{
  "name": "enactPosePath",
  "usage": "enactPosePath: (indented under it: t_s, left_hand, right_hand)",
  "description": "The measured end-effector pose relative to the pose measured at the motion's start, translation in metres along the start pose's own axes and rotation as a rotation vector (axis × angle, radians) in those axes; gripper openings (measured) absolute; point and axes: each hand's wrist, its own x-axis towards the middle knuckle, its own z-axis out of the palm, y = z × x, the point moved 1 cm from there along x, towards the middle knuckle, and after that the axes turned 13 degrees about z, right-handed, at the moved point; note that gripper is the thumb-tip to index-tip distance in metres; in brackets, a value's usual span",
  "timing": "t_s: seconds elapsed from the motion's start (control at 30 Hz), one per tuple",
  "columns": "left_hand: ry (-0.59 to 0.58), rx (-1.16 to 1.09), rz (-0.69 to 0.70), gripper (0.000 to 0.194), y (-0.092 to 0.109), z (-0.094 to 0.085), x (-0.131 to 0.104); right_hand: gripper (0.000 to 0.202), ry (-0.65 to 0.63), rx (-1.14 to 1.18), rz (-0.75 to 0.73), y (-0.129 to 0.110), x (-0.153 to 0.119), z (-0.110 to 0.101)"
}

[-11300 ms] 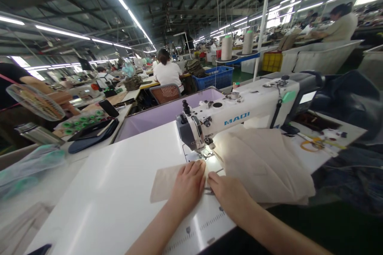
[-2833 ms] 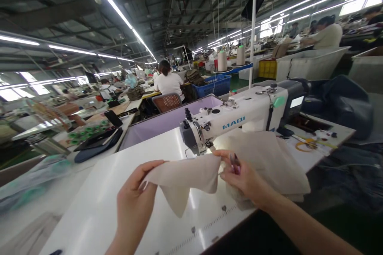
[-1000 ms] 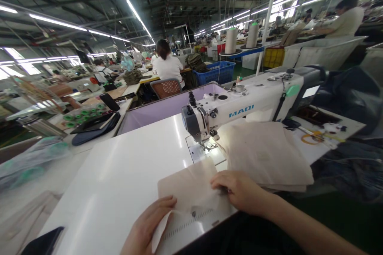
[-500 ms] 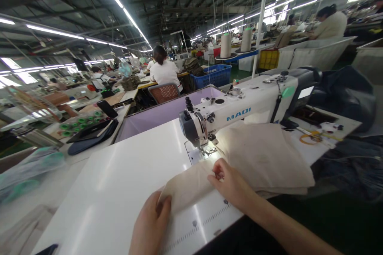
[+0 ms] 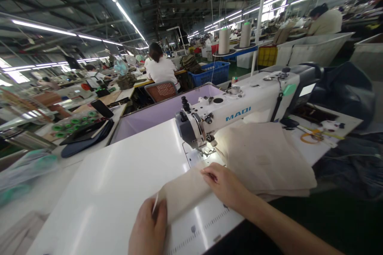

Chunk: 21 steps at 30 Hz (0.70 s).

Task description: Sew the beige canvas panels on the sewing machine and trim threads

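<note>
A beige piece of fabric [image 5: 263,155] lies folded on the white sewing table [image 5: 104,183], to the right of the needle of a white sewing machine [image 5: 254,95]. A strip of it stretches out in front of the presser foot [image 5: 208,150]. My left hand [image 5: 148,223] grips the strip's left end, with the edge between thumb and fingers. Close in front of the presser foot, my right hand [image 5: 223,183] pinches the fabric's upper edge with thumb and fingertips. The machine's lamp lights the needle area.
Scissors [image 5: 311,135] with orange handles lie on the table's right. Thread cones [image 5: 224,41] stand behind the machine. A lilac-lined bin [image 5: 143,121] borders the far edge. At the left are a phone [image 5: 101,109] and green-ended spools [image 5: 73,121]. A co-worker [image 5: 161,67] sits ahead.
My right hand has moved a little left along the fabric edge, away from the presser foot. The left end is lifted and turned slightly in my left hand. The view has shifted slightly.
</note>
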Motion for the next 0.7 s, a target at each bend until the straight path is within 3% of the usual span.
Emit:
enactPosePath:
  t_s: [0.17, 0.7]
  left_hand:
    - [0.000, 0.018, -0.009, 0.034, 0.001, 0.001, 0.002]
    - [0.011, 0.064, 0.019, 0.031, -0.008, 0.007, -0.001]
  right_hand:
    - [0.020, -0.046, -0.091, 0.046, -0.003, 0.004, 0.003]
    - [0.020, -0.027, -0.188, 0.111, -0.002, 0.002, 0.004]
